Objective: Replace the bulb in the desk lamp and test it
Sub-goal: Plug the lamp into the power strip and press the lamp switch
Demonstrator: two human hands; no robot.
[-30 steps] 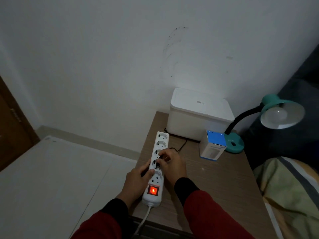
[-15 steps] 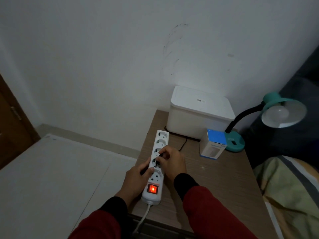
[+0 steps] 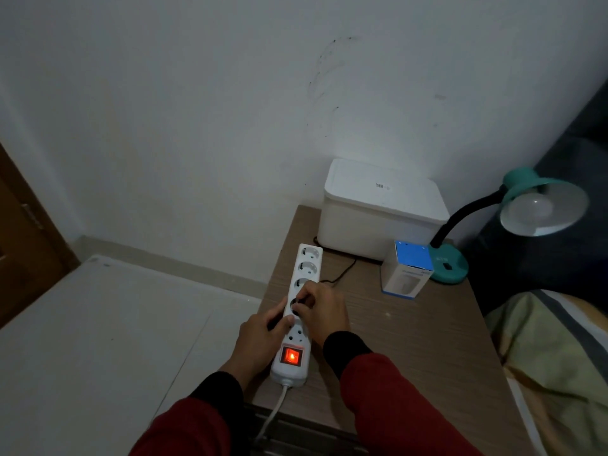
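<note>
A teal desk lamp [image 3: 451, 266] stands at the table's far right, its black gooseneck curving to a shade that holds an unlit white bulb [image 3: 533, 209]. A white power strip [image 3: 304, 268] lies along the table's left side, its red switch [image 3: 291, 356] glowing. My left hand [image 3: 260, 339] grips the strip from the left. My right hand [image 3: 320, 309] pinches the lamp's black plug [image 3: 296, 302] at one of the strip's middle sockets. The black cord [image 3: 342, 274] runs from the plug toward the lamp.
A blue-and-white bulb box [image 3: 408, 274] stands beside the lamp base. A white lidded box [image 3: 378, 209] sits against the wall. The wooden table [image 3: 411, 340] ends near my arms. A bed [image 3: 559, 357] lies to the right, a white floor to the left.
My hands stay on the strip and plug; the right hand's fingers have shifted slightly at the socket. The bulb remains unlit.
</note>
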